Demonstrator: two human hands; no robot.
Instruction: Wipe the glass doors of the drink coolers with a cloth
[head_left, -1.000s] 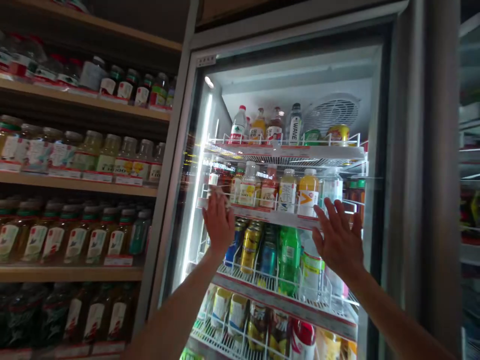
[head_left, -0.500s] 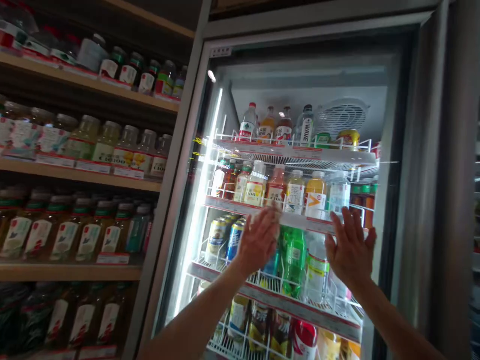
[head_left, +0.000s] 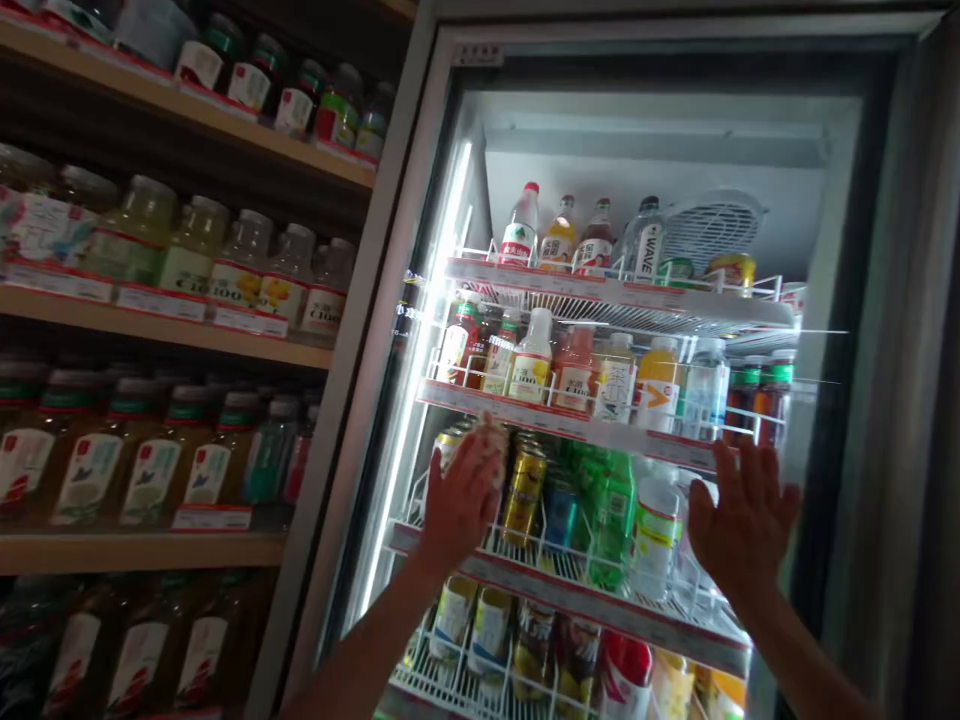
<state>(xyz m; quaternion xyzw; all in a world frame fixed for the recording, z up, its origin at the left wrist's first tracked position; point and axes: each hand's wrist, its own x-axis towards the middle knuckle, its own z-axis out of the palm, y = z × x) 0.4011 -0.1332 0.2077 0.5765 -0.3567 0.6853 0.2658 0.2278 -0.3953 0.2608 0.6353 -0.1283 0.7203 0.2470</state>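
A glass-fronted drinks fridge (head_left: 645, 120) with lit shelves fills the middle of the view. My left hand (head_left: 454, 500) is up at the glass before the cans on the third shelf, with a pale crumpled cloth (head_left: 491, 440) under its fingers. Further right, my right hand (head_left: 742, 515) has its fingers spread and appears to lie flat on the glass, holding nothing. Between the two hands, golden cans (head_left: 523, 495) and a green bottle (head_left: 613, 515) show through the door.
Wooden shelves (head_left: 157, 322) with rows of bottled drinks stand left of the fridge. The metal door frame (head_left: 352, 350) runs between them. Inside, juice bottles (head_left: 576, 370) line the second wire shelf, and more bottles (head_left: 519, 228) stand on the top one.
My left hand and the cloth have moved left across the glass, uncovering the golden cans. My right hand stays near the same part of the door. The view has shifted slightly.
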